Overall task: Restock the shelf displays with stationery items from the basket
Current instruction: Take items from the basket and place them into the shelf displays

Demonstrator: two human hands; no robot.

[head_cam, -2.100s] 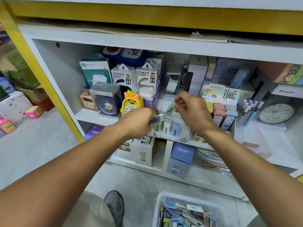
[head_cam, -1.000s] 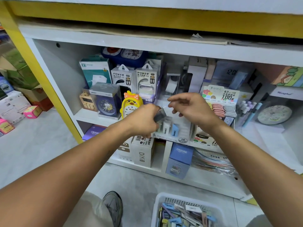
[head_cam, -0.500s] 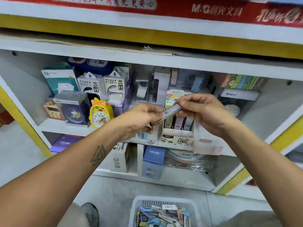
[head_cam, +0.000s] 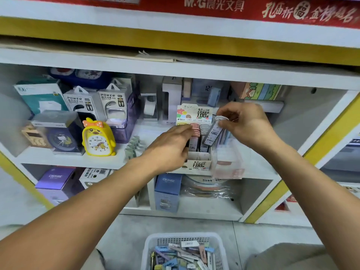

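From the head camera, the right hand (head_cam: 245, 127) pinches a slim clear lead tube with a white cap (head_cam: 213, 133), tilted above the white cardboard display box of lead refills (head_cam: 197, 164) on the white shelf (head_cam: 64, 159). The left hand (head_cam: 171, 148) rests against the box's left side, fingers loosely extended. The white plastic basket of stationery (head_cam: 155, 241) sits on the floor below.

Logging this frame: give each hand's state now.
Left hand: cannot tell; fingers hidden in display box.
Right hand: holding a lead tube.
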